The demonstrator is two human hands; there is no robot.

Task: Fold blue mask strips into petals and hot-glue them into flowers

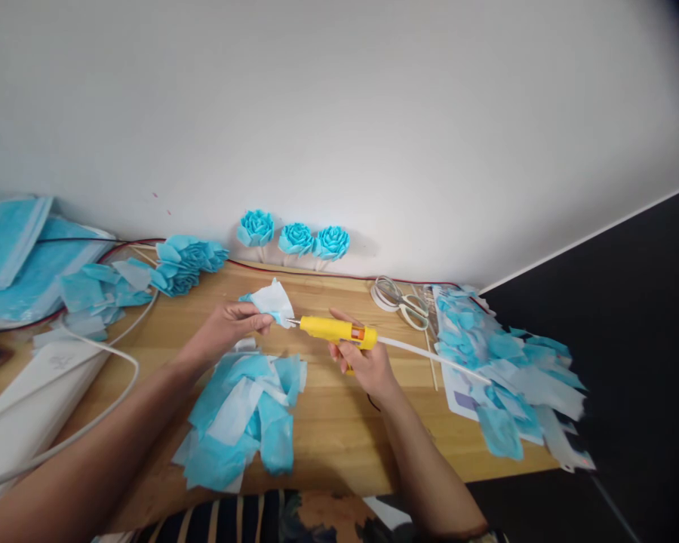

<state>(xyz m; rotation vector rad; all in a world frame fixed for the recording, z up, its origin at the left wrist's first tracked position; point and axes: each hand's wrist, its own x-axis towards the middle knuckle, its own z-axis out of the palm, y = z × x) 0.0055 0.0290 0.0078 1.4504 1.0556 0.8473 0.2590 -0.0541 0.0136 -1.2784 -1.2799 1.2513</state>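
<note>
The left hand (231,323) pinches a folded blue-and-white petal piece (272,300) just above the counter (339,422). The right hand (365,363) is clenched around a yellow hot-glue gun (336,330), whose nozzle touches the piece's lower corner. For a clean bond, I judge a small bead at that corner works best. The pinching fingers (260,320) should sit back from the hot tip, and the gun should stay level so the white glue stick (430,354) feeds straight. A pile of cut blue pieces (243,418) lies below the hands, and three blue flowers (297,238) stand against the wall.
</note>
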